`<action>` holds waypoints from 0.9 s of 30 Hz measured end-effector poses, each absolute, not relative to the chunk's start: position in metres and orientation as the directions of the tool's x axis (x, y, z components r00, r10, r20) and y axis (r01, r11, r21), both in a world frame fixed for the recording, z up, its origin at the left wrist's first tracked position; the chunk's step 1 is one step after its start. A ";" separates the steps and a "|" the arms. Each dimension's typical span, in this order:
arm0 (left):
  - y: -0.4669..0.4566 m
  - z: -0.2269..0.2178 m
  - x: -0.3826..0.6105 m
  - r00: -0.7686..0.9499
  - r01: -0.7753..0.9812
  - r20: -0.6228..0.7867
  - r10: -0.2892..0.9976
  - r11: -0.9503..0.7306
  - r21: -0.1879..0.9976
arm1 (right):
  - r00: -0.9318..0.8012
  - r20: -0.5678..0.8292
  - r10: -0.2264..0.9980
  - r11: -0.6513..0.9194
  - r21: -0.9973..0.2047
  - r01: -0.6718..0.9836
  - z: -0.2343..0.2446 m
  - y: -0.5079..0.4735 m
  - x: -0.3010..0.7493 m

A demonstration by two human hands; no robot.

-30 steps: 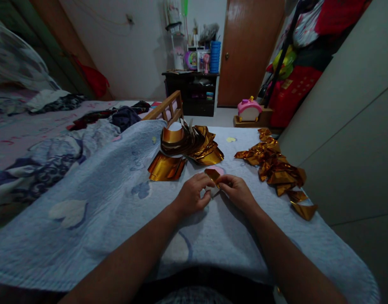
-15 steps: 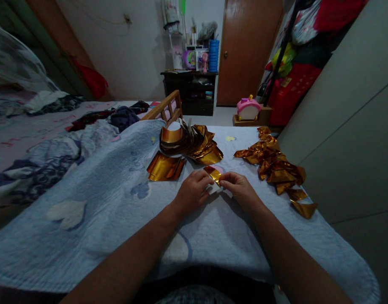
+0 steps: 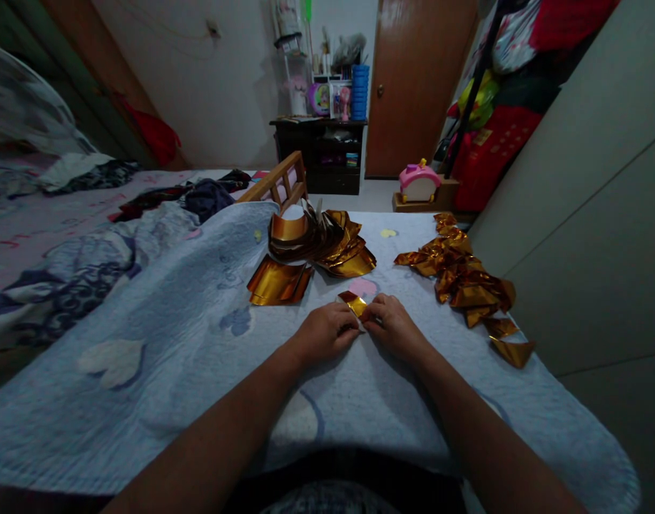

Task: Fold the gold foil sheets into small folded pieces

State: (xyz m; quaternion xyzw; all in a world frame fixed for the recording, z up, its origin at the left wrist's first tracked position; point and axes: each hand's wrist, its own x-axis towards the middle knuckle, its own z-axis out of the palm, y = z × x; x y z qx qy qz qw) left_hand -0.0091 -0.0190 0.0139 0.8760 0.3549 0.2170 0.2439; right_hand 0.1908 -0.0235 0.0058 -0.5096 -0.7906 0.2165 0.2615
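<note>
Between my two hands is a small sheet of gold foil paper [image 3: 354, 303], its shiny gold side showing at the top and partly hidden by my fingers. My left hand [image 3: 327, 328] grips its left and lower part with bent fingers. On the other side my right hand [image 3: 392, 321] pinches the right edge. Just beyond them lies a fanned stack of gold foil sheets [image 3: 354, 265], with a few flat gold sheets [image 3: 279, 280] at its left. A heap of folded gold foil pieces [image 3: 459, 275] spreads along the right of the cloth.
The pale blue quilted cloth [image 3: 199, 385] under everything has heart shapes and hangs past the right corner. A wooden rail [image 3: 274, 178] stands behind the stack. Rumpled clothes [image 3: 92, 243] lie on a bed at left. A pink toy case [image 3: 419, 183] sits on a box beyond the far edge.
Both hands have come slightly closer together and lower. The foil sheet has shifted a little left and toward me, with its white part now mostly covered by the fingers.
</note>
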 end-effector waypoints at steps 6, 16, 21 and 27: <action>-0.019 0.010 -0.008 0.556 0.594 0.158 0.816 -0.524 0.611 | -0.449 0.152 0.880 0.439 -0.622 0.648 0.005 -0.022 0.192; -0.021 0.017 -0.002 0.435 0.680 0.068 0.898 -0.377 0.629 | -0.445 0.120 0.888 0.429 -0.569 0.702 0.009 -0.025 0.188; -0.021 0.019 -0.002 0.408 0.702 0.048 0.912 -0.346 0.622 | -0.430 0.105 0.897 0.412 -0.552 0.725 0.007 -0.023 0.186; -0.020 0.016 -0.004 0.432 0.729 0.065 0.900 -0.390 0.562 | -0.415 0.103 0.904 0.402 -0.539 0.740 0.003 -0.022 0.185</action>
